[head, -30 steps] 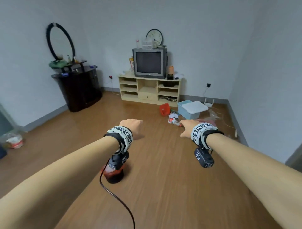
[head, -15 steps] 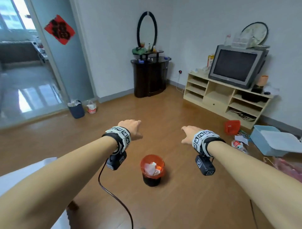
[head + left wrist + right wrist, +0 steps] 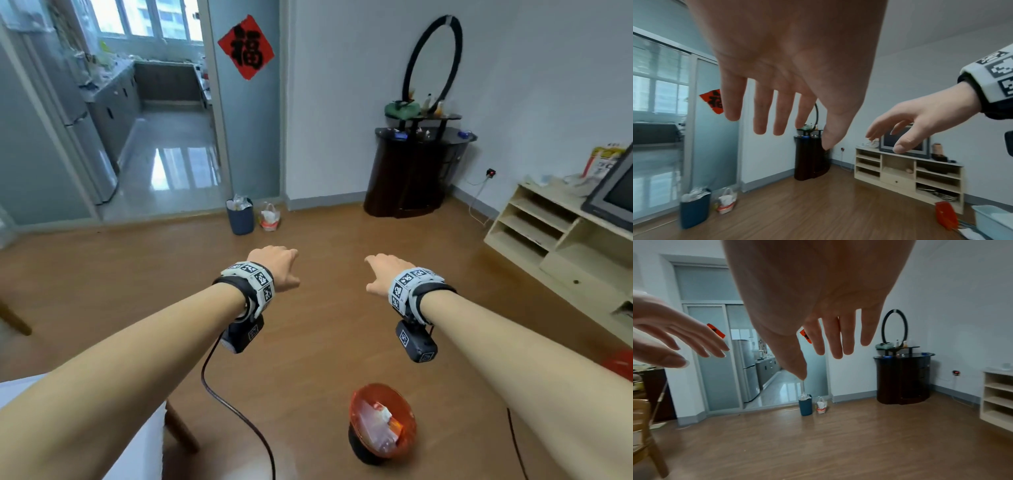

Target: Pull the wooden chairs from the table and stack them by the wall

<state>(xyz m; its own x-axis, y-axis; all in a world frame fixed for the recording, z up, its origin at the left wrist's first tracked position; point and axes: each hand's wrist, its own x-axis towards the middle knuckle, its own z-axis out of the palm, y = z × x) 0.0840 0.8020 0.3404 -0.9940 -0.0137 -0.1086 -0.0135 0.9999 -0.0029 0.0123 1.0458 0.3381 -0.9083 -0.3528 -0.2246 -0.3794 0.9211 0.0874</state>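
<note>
While both arms reach out over the wooden floor [image 3: 325, 342], I have nothing in either grip.
My left hand [image 3: 274, 267] and right hand [image 3: 385, 272] hover palm-down, well apart, fingers straight and loosely spread, touching nothing. The one wooden chair [image 3: 643, 426] I can make out sits at nine o'clock in the right wrist view, only partly in frame; a tabletop [image 3: 68, 428] with a white covering lies at seven o'clock under my left forearm. An orange bin [image 3: 382, 423] stands on the floor at five o'clock. At twelve o'clock, a blue bin [image 3: 240, 219] is by the glass door, and a dark cabinet [image 3: 411, 174] with an oval mirror [image 3: 433, 58] at one o'clock.
</note>
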